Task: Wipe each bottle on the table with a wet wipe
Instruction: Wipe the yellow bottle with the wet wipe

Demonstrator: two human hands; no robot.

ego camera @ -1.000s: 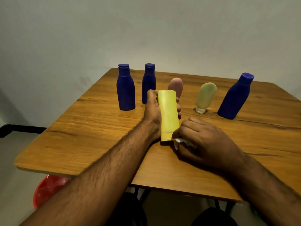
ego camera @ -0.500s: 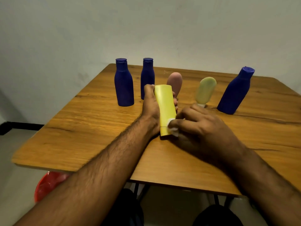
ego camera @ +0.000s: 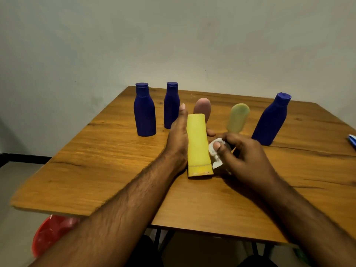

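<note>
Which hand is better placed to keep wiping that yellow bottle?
The right hand: it pinches the wet wipe against the yellow bottle. The left hand grips the bottle upright.

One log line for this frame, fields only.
left hand: holds yellow bottle | right hand: pinches wet wipe against bottle side | stage: wiping

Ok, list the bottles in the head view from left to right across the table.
Left blue bottle → second blue bottle → yellow bottle held in the hands → pale green bottle → right blue bottle. The pink bottle overlaps the yellow one, so I leave it out.
</note>
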